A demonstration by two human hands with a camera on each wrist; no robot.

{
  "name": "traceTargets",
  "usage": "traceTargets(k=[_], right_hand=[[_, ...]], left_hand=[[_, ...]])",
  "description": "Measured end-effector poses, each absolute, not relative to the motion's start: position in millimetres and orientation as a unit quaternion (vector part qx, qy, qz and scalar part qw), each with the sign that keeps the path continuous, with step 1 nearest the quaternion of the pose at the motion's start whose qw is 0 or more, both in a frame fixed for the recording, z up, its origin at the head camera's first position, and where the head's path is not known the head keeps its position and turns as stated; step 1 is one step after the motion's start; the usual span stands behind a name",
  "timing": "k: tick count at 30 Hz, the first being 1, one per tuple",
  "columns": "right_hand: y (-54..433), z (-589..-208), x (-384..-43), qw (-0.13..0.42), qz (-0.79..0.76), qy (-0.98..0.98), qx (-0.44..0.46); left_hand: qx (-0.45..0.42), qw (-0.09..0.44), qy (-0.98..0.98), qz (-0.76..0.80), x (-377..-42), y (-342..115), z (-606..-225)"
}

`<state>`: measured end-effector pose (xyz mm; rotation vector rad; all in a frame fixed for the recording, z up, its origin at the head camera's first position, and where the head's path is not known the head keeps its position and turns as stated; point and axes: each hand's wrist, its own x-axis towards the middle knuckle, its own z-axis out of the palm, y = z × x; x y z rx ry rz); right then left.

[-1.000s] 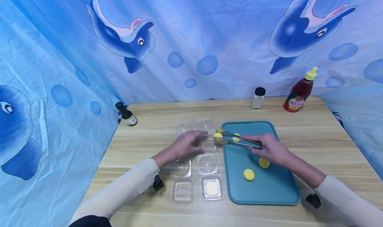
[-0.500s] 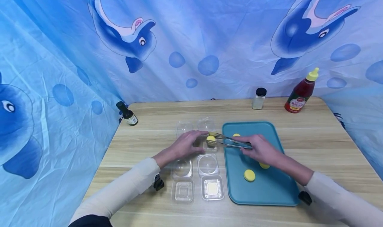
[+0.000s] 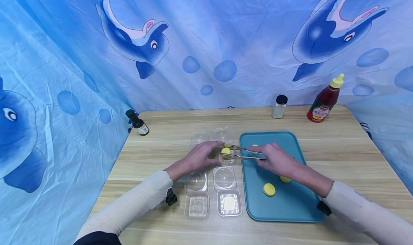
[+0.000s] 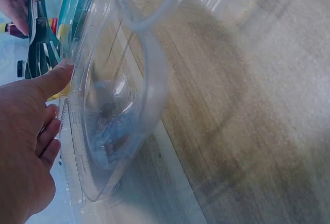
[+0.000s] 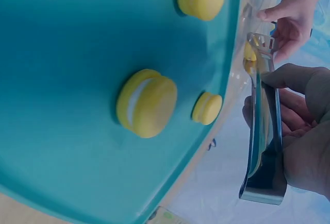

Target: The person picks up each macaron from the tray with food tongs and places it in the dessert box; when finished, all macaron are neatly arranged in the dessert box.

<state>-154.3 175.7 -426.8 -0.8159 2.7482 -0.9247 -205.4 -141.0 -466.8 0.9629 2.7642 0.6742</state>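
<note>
My right hand [image 3: 269, 159] grips metal tongs [image 3: 248, 157], with a yellow macaron [image 3: 226, 151] between their fork-like ends. The macaron is over the base of a clear plastic clamshell box [image 3: 228, 160], left of the teal tray [image 3: 274, 205]. At that box's left side is my left hand [image 3: 201, 156], thumb and index finger spread apart at the edge. In the left wrist view its fingertips touch a clear rim [image 4: 77, 80]. On the tray lie more yellow macarons [image 3: 269, 189], seen close in the right wrist view with a pale filling [image 5: 135, 100].
Other clear boxes stand with lids raised, one nearer me [image 3: 229, 202] and one at the front left [image 3: 197, 205]. At the back are a dark bottle [image 3: 137, 123], a black-capped shaker [image 3: 279, 107] and a red sauce bottle [image 3: 323, 99]. A blue dolphin curtain [image 3: 206, 40] hangs behind.
My right hand has moved left with the tongs, carrying the macaron from the tray's left edge to over the box and slightly lower. The left hand has stayed in place.
</note>
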Motion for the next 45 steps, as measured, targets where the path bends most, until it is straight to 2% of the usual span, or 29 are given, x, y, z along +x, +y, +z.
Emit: traceTargets(k=[21,36,45], right_hand=[[159,-408,-151,0.080,-0.271,0.923,-0.261],[159,-416,-152,0.066,-0.288,0.917,-0.268],[171,-411,-150,0.092,-0.307,0.916,-0.242]], left_hand=[[0.320,0.065,0.918,0.224,-204,-142,-468],[0.317,0.069,0.919,0.224,-204,-141,-469],[0.321,0.069,0.918,0.223,-205,-142,-468]])
